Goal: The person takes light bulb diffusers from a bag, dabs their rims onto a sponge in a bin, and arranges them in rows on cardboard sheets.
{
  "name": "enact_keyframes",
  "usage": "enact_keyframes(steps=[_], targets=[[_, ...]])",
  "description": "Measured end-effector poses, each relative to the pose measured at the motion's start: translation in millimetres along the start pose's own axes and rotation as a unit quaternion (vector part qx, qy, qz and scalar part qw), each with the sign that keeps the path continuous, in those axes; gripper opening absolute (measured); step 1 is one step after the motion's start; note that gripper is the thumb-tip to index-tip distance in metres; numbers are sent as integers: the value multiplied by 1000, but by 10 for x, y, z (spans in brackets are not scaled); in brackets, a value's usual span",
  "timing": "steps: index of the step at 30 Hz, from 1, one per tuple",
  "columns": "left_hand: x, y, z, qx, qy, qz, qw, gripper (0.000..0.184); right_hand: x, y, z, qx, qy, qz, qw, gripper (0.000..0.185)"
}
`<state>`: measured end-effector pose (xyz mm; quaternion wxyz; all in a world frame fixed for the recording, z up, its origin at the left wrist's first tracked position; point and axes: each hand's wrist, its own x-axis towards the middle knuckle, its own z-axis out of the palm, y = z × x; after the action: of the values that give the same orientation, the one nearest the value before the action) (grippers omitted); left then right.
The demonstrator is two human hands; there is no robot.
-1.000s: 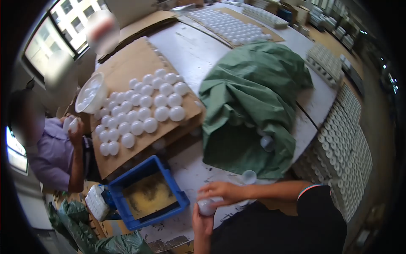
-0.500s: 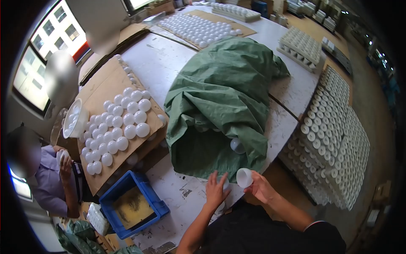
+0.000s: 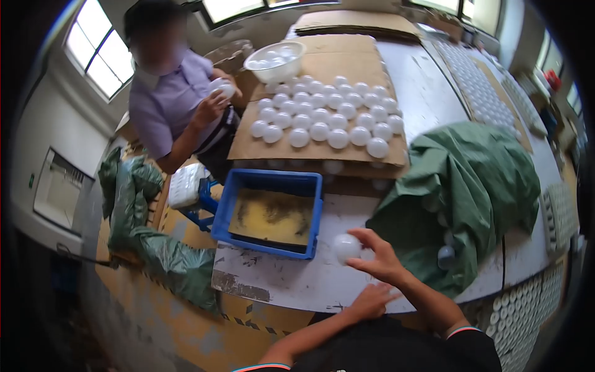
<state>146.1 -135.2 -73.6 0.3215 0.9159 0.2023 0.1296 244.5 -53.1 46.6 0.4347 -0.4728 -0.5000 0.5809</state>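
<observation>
A round white bulb cover [image 3: 346, 248] is pinched between the thumb and fingers of my right hand [image 3: 382, 259], above the tabletop between the blue bin and the green sack. My left hand [image 3: 372, 300] lies lower, by the near table edge beneath my right forearm. Its fingers look stretched out, and I see nothing in them. The green sack [image 3: 477, 180] lies on the table to the right, its mouth facing me. A few white covers [image 3: 446, 256] show inside that mouth.
The blue bin [image 3: 318, 211] has a yellow, dark-stained bottom. Behind it, cardboard [image 3: 248, 144] bears rows of white covers and a white bowl [image 3: 253, 70] of more. At left stands a co-worker [image 3: 167, 99] holding a white piece. Stacked white parts [image 3: 527, 319] stand at lower right.
My view has swung left. My right hand has carried the bulb cover from in front of the sack toward the blue bin. My left hand now lies below my right forearm.
</observation>
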Motion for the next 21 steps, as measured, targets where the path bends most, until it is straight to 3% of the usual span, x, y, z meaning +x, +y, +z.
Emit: enact_keyframes(steps=[1, 2, 4, 7, 8, 10, 12, 13, 14, 15, 17, 18, 19, 20, 21], targets=[[5, -47, 84, 1, 18, -4, 1000, 38, 235, -64, 172, -148, -17, -125, 981, 62], [-3, -121, 184, 29, 19, 31, 999, 35, 455, -102, 354, -288, -32, -247, 925, 60], [-2, -193, 252, 58, 30, 67, 996, 33, 898, -52, 722, -393, -77, -268, 876, 59], [-62, -206, 161, 61, -69, -13, 996, 21, 1475, 310, 1222, -508, -135, -256, 812, 53], [-131, -314, 345, 63, -32, -22, 997, 25, 1648, 461, 1306, -549, -147, -235, 789, 52], [-259, -310, 73, 60, -102, -92, 989, 34, 1832, 841, 1468, -639, -164, -203, 724, 49], [-453, -616, 395, 43, -9, -70, 997, 48, 1925, 1547, 1530, -664, -152, -255, 686, 47], [-398, -677, 237, 49, -9, -54, 997, 48, 1981, 1574, 1621, -682, -170, -241, 670, 47], [-381, -633, 38, 36, -77, -102, 991, 56, 2008, 1560, 1671, -695, -196, -225, 654, 47], [-385, -578, -75, 21, -147, -155, 977, 64, 1982, 1373, 1617, -696, -191, -222, 655, 47], [-392, -619, -183, -37, -164, -171, 971, 68, 1930, 596, 1413, -593, -184, -216, 754, 49], [-376, -677, -212, -100, -175, -191, 961, 73, 1894, 337, 1249, -595, -175, -217, 754, 49], [-468, -951, 100, -202, -127, -161, 958, 75, 1876, 91, 1023, -522, -115, -248, 808, 52], [-508, -1050, 130, -191, -124, -154, 961, 75, 1929, -111, 742, -444, -57, -281, 849, 54], [-543, -1079, 101, -286, -66, -187, 938, 72, 2029, -270, 410, -436, -24, -278, 856, 56]])
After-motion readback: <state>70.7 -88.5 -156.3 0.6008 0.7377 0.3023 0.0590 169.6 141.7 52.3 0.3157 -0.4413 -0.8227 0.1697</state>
